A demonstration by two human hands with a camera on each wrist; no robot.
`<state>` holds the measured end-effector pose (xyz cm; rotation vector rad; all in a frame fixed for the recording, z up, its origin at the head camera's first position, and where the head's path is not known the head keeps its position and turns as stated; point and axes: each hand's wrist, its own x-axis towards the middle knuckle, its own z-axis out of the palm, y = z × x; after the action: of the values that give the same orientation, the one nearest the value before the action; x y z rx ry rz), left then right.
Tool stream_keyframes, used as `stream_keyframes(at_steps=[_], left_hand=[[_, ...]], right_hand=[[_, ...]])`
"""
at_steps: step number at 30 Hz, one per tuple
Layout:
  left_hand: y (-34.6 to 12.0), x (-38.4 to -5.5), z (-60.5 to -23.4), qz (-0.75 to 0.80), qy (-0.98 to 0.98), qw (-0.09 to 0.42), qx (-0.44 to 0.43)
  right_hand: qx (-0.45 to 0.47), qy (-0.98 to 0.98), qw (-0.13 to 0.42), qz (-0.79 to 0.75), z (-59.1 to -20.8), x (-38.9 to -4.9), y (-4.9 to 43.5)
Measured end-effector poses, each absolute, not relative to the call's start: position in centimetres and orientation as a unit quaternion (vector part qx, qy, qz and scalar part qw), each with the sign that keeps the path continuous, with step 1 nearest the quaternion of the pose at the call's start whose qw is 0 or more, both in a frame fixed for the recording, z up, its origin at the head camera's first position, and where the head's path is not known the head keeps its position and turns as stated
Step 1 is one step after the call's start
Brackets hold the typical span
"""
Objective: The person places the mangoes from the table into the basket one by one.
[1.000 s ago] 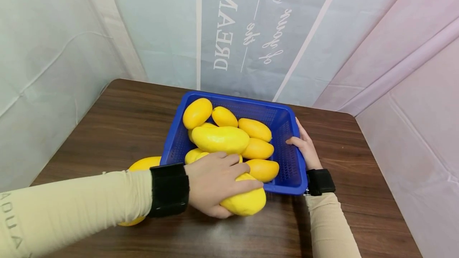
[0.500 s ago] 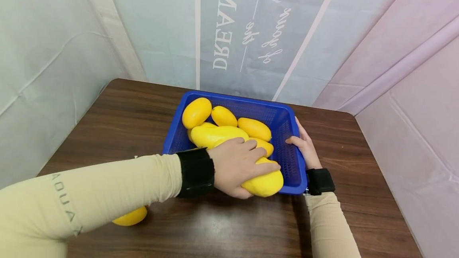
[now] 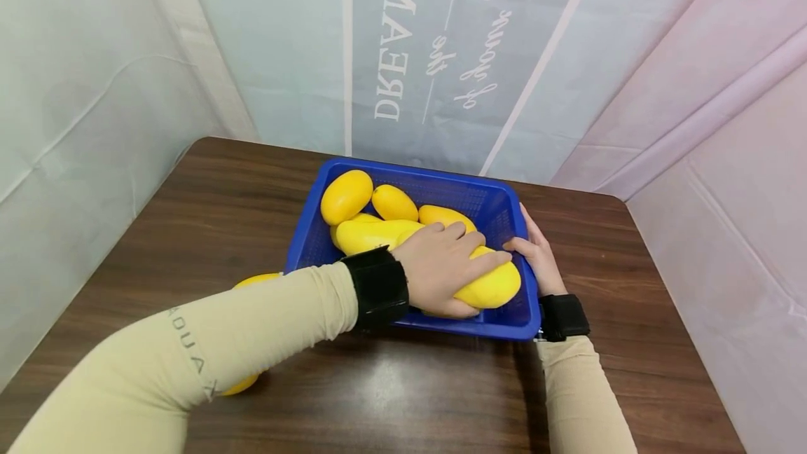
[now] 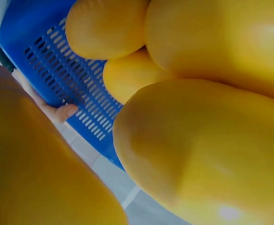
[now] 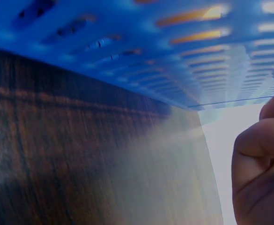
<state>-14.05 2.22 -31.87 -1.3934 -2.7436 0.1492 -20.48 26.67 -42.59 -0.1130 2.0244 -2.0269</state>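
Note:
My left hand (image 3: 441, 268) grips a large yellow mango (image 3: 494, 282) from above, over the right part of a blue perforated plastic basket (image 3: 466, 328). Several other mangoes lie in that basket, among them a rounder one (image 3: 347, 197) at its far left corner and a small one (image 3: 394, 203) beside it. With its thumb over the rim and fingers outside, my right hand (image 3: 538, 258) holds the basket's right side. In the left wrist view, a close mango (image 4: 38, 164) fills the lower left, and more mangoes (image 4: 202, 145) crowd the basket.
The basket stands on a dark wood-grain table (image 3: 403, 405). Partly behind my left forearm, mangoes (image 3: 242, 385) lie on the table left of the basket. A printed cloth (image 3: 435, 54) hangs behind the table, and pale sheets (image 3: 750, 230) flank it.
My left hand has carried its mango right and away from me, from the basket's near rim to inside its right part. The right hand and the basket have stayed in place.

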Motion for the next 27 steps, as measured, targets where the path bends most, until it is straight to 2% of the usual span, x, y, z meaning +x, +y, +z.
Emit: stream_keyframes(at_steps=[13, 27], left_hand=[[5.6, -14.8, -33.4, 0.102, -0.908, 0.008, -0.407], [6.4, -14.1, -34.2, 0.096, -0.914, -0.027, -0.393]], right_hand=[[-0.022, 0.706, 0.126, -0.696, -42.6, -20.6, 26.9], [-0.03, 0.691, 0.126, -0.711, -42.4, -20.7, 26.6]])
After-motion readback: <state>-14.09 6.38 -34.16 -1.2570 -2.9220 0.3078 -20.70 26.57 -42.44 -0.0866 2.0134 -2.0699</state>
